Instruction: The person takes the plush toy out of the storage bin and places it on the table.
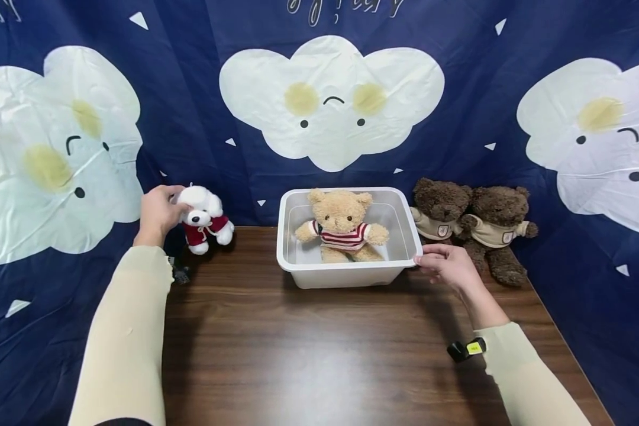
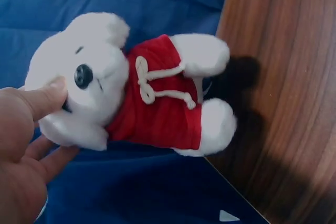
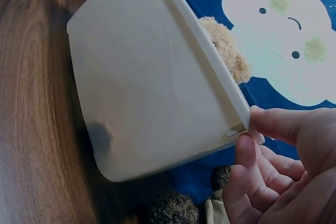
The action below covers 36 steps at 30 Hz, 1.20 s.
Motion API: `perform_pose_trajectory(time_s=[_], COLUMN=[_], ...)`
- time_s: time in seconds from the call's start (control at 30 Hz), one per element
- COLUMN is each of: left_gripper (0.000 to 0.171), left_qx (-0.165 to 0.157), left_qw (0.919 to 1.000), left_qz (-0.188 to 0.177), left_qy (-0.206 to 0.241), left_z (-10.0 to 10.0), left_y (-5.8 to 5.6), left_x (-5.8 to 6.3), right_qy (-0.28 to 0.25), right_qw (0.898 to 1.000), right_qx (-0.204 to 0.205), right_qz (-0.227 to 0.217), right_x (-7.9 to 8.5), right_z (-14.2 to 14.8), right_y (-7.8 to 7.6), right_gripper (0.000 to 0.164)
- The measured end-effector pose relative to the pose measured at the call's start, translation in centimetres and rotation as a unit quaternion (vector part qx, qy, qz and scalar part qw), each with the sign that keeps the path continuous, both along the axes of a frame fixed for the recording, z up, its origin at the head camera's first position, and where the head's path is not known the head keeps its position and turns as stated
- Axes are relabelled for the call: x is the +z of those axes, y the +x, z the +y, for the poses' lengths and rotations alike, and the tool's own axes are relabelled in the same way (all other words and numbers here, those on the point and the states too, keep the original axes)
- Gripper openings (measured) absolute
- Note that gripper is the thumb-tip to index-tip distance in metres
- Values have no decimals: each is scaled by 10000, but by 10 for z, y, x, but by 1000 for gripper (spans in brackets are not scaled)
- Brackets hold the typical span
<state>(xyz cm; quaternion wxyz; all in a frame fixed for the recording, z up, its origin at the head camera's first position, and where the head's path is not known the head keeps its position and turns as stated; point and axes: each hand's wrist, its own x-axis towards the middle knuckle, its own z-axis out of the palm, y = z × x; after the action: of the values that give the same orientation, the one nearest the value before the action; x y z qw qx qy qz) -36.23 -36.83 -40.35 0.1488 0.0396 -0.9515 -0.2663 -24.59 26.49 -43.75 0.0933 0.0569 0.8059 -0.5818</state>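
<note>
My left hand (image 1: 161,212) pinches the head of a white plush dog (image 2: 100,72) in a red hoodie with a cream drawstring bow. The thumb lies on its face, and the other fingers go behind the head. Dark shadows of its legs fall on the table in the left wrist view. My right hand (image 1: 449,267) pinches the near right corner of a white plastic bin (image 1: 346,278), thumb on the rim and fingers beneath it. Inside the bin sits a tan teddy bear (image 1: 342,222) in a red-and-white striped sweater, its lower legs partly hidden by the front rim.
Two dark brown teddy bears (image 1: 441,204) in beige tops sit side by side just right of the bin. The brown wooden table (image 1: 309,349) meets a blue curtain (image 1: 191,106) printed with clouds at the back and sides.
</note>
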Motion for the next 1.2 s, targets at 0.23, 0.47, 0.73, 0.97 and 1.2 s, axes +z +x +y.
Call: perform_pose_trajectory(time_s=[0.23, 0.47, 0.73, 0.97, 1.2], left_gripper=[47, 49, 53, 55, 60], left_qx=[82, 322, -197, -204, -345], left_qw=[9995, 9993, 9964, 9926, 9839], left_qz=[95, 139, -591, -540, -1338], left_qy=[-288, -143, -570, -1069, -1137], left_z=[-11, -18, -27, -34, -33], left_y=[-4, -3, -5, 6, 13], left_x=[-18, -28, -19, -18, 1], right_qy=[-73, -70, -445, -432, -360], right_qw=[9999, 9994, 9974, 9977, 9981], right_qx=[-144, -333, -525, -486, -462], right_qz=[-23, -38, -205, -192, -172], right_x=[2, 2, 0, -3, -3], right_z=[-3, -9, -20, -16, -18], right_y=[-2, -1, 2, 2, 1], right_gripper=[58, 58, 60, 59, 61])
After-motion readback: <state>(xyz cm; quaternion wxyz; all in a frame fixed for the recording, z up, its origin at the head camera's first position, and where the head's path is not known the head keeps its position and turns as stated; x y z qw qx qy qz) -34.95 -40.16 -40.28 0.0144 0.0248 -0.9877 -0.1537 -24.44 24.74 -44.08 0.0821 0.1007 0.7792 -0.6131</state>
